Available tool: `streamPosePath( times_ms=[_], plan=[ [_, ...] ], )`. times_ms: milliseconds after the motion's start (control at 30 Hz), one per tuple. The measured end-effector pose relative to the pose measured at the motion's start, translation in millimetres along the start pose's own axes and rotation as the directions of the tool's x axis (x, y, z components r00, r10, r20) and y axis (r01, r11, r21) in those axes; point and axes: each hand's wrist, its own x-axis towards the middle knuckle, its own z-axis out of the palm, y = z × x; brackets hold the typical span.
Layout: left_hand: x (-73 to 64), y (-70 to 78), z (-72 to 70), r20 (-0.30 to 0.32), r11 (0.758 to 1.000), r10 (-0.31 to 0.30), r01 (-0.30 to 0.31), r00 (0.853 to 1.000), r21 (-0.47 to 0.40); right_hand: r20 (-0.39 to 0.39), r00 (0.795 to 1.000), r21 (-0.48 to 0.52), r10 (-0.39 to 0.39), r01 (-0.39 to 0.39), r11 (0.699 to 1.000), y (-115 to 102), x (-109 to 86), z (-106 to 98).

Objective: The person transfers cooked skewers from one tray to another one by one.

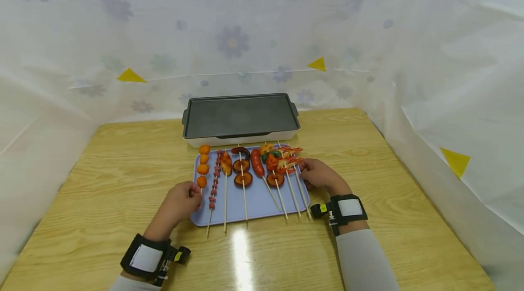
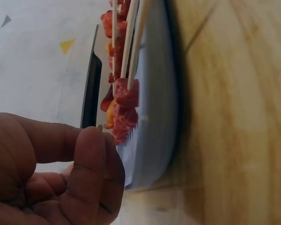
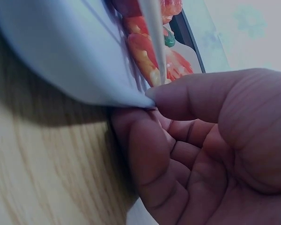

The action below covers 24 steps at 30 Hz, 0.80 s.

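A lavender tray holds several food skewers side by side. At its left edge my left hand pinches the stick of a skewer of orange balls between thumb and fingertips; in the left wrist view only the tip of that stick shows. Just right of it lies a skewer of small red meat pieces. My right hand grips the tray's right rim, thumb on top and curled fingers underneath, as the right wrist view shows. Beside that thumb are prawn skewers.
Behind the tray stands a griddle with a flat dark plate and a pale base. Other skewers carry mushroom slices and a sausage. Stick ends overhang the tray's front edge. White flowered sheeting surrounds the wooden table.
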Motion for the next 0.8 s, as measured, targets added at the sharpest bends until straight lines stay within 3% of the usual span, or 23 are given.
streamPosePath(
  times_ms=[500, 800],
  plan=[
    [1.8, -3.3, 4.0, 0.038, 0.997, -0.044, 0.042, 0.998, 0.067, 0.009, 1.0, 0.021, 0.003, -0.003, 1.0, 1.0, 0.6, 2.2],
    [0.6, -0.8, 2.7, 0.024, 0.997, -0.038, 0.037, 0.999, 0.066, -0.001, 1.0, 0.007, -0.001, 0.001, 1.0, 0.0, 0.3, 1.4]
  ],
)
